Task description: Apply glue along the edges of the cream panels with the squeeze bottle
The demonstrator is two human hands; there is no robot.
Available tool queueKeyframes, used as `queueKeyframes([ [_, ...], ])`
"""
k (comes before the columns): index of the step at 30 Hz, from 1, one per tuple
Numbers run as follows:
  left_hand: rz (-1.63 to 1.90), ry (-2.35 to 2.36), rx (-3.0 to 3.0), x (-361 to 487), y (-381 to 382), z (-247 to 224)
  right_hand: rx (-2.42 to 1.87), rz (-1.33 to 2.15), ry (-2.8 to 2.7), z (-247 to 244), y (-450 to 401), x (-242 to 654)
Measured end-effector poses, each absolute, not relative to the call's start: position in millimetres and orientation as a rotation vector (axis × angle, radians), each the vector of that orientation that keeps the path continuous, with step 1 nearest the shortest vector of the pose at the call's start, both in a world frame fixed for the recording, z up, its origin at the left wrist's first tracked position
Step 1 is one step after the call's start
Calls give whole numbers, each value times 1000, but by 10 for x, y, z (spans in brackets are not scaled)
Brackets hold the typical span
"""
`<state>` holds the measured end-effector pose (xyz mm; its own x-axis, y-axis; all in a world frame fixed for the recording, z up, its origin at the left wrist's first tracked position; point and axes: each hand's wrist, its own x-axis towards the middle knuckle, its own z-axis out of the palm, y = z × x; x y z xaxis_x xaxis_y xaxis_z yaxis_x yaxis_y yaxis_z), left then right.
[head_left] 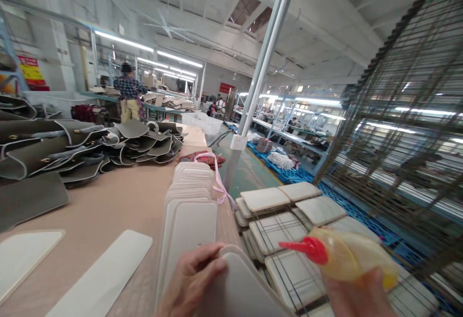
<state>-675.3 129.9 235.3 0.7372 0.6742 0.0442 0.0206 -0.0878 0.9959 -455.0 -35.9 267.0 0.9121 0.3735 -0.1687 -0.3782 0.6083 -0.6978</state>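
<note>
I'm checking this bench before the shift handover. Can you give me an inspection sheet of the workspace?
Surface: tan table, mostly covered along its far and right edges.
Job's things: left hand grips a pale rounded panel; right hand holds a yellow squeeze bottle with a red nozzle.
Clutter: row of stacked pale panels; grey bag pieces heaped at left; two flat white pieces; pink ribbon.
Fingers: both hands closed on their items.
Cables: nothing seen clearly.
Surroundings: wire rack with panels laid out, tall wire shelving, metal pole, a person standing far off.
</note>
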Motion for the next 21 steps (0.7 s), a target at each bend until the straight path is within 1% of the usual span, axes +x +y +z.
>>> queueKeyframes([
  [3, 455, 332, 1824, -6517, 1374, 2874, -914, 399, -152, 3129, -479, -4560],
  [6, 208, 128, 1953, -6319, 1439, 3142, -1014, 342, -296, 3384, -657, -4561],
  [11, -37, -47, 2076, -6154, 1356, 3278, -1111, 408, -463, 3415, -855, -4503],
  [15, -168, -107, 2069, -6137, 1226, 3367, -1068, 454, -621, 3418, -857, -4531],
  [21, -287, -147, 1996, -6171, 1101, 3478, -1110, 490, -586, 3523, -831, -4685],
])
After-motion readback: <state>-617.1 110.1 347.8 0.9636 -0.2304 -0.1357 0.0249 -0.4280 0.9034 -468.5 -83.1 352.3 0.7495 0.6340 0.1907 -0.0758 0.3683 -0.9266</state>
